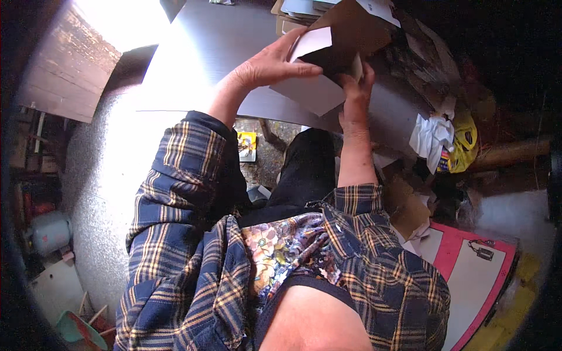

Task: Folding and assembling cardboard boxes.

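Observation:
Over the table, both my hands grip an opened cardboard box [357, 29] with white outer faces and a brown inside. My left hand [272, 63] is closed on its left side, fingers behind a white flap and thumb along the front edge. My right hand [356, 93] pinches the lower right side near another flap, and some of its fingers are hidden by the card. A white panel of the box hangs down between my hands. Inside, the box is dark, and I cannot make out anything in it.
A grey table [234, 35] spreads under my hands, with stacked flat cardboard pieces [290, 24] at its far side. To the right hang a white bag and a yellow plastic bag [464, 143]. A pink-edged board [468, 286] leans at lower right. A yellow packet [246, 145] lies below the table.

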Motion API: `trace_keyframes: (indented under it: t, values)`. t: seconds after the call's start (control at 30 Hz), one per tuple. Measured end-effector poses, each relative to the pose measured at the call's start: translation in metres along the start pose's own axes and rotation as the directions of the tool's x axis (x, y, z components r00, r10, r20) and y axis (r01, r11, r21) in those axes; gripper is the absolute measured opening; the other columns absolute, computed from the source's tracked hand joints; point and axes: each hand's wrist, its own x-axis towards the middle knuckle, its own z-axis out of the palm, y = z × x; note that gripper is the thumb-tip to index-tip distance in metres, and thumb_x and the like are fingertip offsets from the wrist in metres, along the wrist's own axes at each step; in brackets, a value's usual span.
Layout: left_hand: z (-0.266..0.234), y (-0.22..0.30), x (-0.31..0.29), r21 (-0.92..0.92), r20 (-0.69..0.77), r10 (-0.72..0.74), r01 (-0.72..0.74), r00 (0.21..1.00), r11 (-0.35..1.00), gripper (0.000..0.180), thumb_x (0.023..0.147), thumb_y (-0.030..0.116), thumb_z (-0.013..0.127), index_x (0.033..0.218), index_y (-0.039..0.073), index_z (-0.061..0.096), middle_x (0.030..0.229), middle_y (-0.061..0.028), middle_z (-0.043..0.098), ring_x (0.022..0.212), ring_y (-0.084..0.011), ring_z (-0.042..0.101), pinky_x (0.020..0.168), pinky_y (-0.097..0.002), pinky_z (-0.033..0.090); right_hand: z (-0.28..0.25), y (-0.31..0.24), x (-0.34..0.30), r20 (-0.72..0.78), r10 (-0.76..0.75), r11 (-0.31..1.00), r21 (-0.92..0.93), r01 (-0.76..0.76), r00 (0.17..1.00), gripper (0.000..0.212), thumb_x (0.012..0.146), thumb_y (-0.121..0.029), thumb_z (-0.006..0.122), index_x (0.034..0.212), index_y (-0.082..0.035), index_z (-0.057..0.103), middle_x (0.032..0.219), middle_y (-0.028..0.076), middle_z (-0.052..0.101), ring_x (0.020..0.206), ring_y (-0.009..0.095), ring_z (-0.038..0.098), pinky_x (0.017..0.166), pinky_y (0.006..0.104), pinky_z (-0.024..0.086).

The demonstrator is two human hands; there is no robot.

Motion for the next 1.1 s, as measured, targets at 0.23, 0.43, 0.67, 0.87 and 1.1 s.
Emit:
trace_keyframes:
  t: [0.23,0.43,0.67,0.87,1.1]
  values:
    - [0.0,0.004,0.0,0.165,-0.004,-0.016,0.017,1.0,0.986,0.085,0.079,0.046,0.066,0.142,0.007,0.025,0.135,-0.017,0.043,0.125,-0.0233,0.04,0.104,-0.0354,0.031,-0.004,0.004,-0.001,0.211,-0.372,0.742,-0.517,0.427,0.904,0.06,0.072,-0.002,0.055,0.126,-0.006,0.03,0.113,0.017,0.048,0.105,0.029,0.05,0.095,0.0393,0.037]
    - [0.012,0.001,0.001,0.263,-0.128,0.105,-0.068,0.986,0.962,0.067,0.093,0.056,0.03,0.137,0.006,0.03,0.128,-0.0264,0.045,0.122,-0.0417,0.041,0.101,-0.0431,0.034,-0.005,0.011,0.0,0.037,-0.32,0.901,-0.297,0.316,0.947,0.059,0.077,-0.012,0.054,0.13,-0.007,0.029,0.122,0.013,0.042,0.108,0.025,0.048,0.091,0.0357,0.042]
    - [0.01,0.013,-0.002,0.248,-0.081,0.115,-0.092,0.99,0.964,0.067,0.09,0.05,0.043,0.138,0.006,0.028,0.133,-0.0255,0.04,0.123,-0.0395,0.04,0.103,-0.0416,0.033,-0.007,0.013,-0.006,0.059,-0.219,0.97,-0.098,0.224,0.974,0.069,0.088,-0.031,0.056,0.141,-0.005,0.022,0.135,0.015,0.033,0.113,0.025,0.044,0.093,0.0346,0.041]
    - [0.009,-0.007,0.002,0.325,-0.091,0.127,-0.091,0.988,0.941,0.073,0.087,0.032,0.056,0.142,0.003,0.017,0.138,-0.0252,0.037,0.131,-0.0341,0.034,0.108,-0.0396,0.027,-0.011,0.022,-0.001,0.304,-0.368,0.716,-0.51,0.477,0.879,0.077,0.087,-0.029,0.058,0.142,0.0,0.012,0.143,0.025,0.024,0.128,0.038,0.032,0.106,0.0425,0.028]
    - [0.026,-0.032,0.011,0.48,-0.224,-0.058,0.162,0.973,0.862,0.08,0.078,0.014,0.065,0.139,-0.001,0.015,0.132,-0.0284,0.04,0.13,-0.0371,0.034,0.105,-0.0424,0.032,-0.003,0.027,0.001,0.387,-0.392,0.606,-0.574,0.551,0.835,0.087,0.086,-0.048,0.058,0.142,-0.001,0.012,0.136,0.022,0.035,0.122,0.031,0.041,0.101,0.0383,0.034]
